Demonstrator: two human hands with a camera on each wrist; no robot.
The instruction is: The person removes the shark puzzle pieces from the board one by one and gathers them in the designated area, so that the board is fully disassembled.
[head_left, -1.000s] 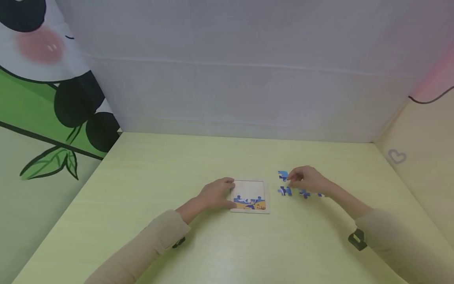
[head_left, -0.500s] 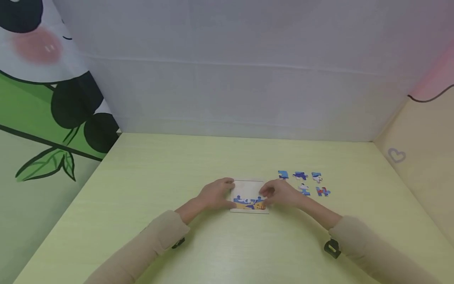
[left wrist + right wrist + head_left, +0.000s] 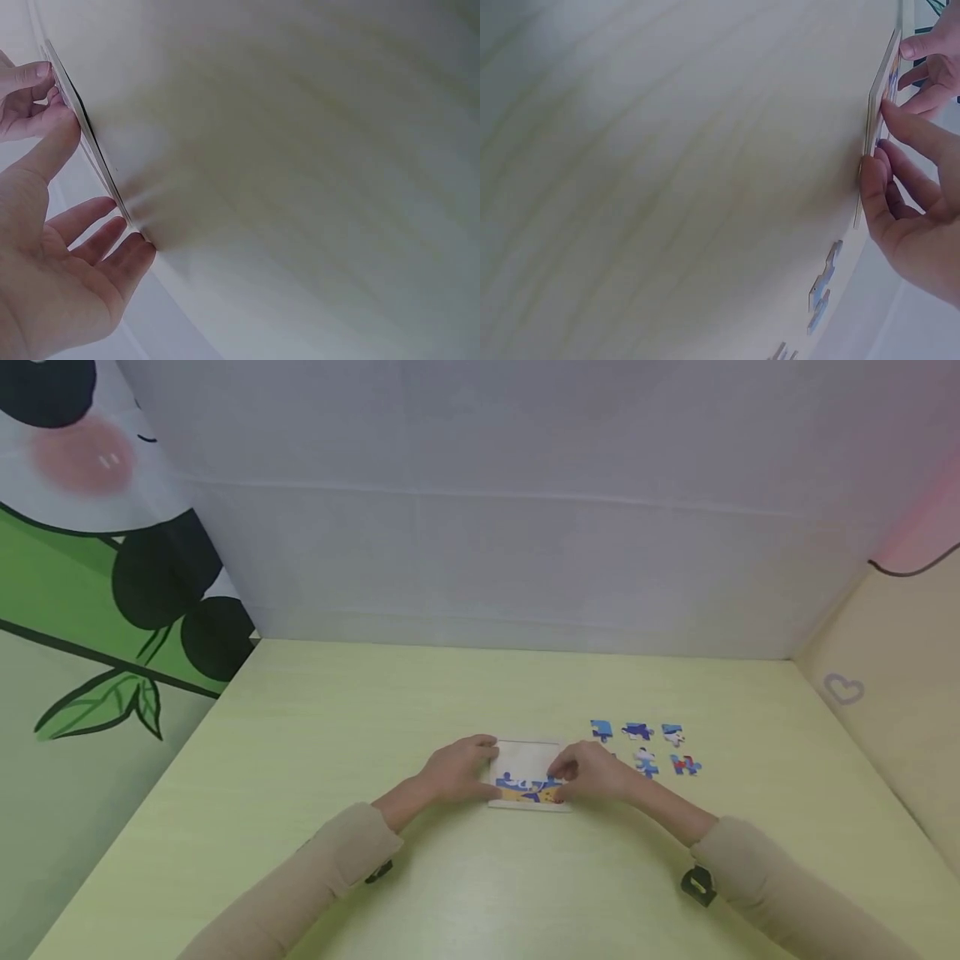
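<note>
A small square puzzle board (image 3: pixel 527 756) lies on the table, its upper part bare and light. Joined jigsaw pieces (image 3: pixel 529 792) with a blue, white and orange picture fill its lower part. My left hand (image 3: pixel 459 770) holds the board's left edge, the thumb low and the other fingers towards the far corner. At the right edge, my right hand (image 3: pixel 597 771) grips the board with thumb and forefinger, its other fingers curled, as the right wrist view shows. Beyond it several loose jigsaw pieces (image 3: pixel 637 732) lie in two rows; one is partly hidden behind this hand.
The pale wooden table (image 3: pixel 360 702) reaches back to a white cloth backdrop (image 3: pixel 480 560). A panda-printed panel (image 3: pixel 82 568) stands on the left and a cream panel (image 3: pixel 885 710) on the right.
My right hand has moved left and nearer, from over the loose pieces to the board's right edge, uncovering several pieces. My left hand has stayed at the board.
</note>
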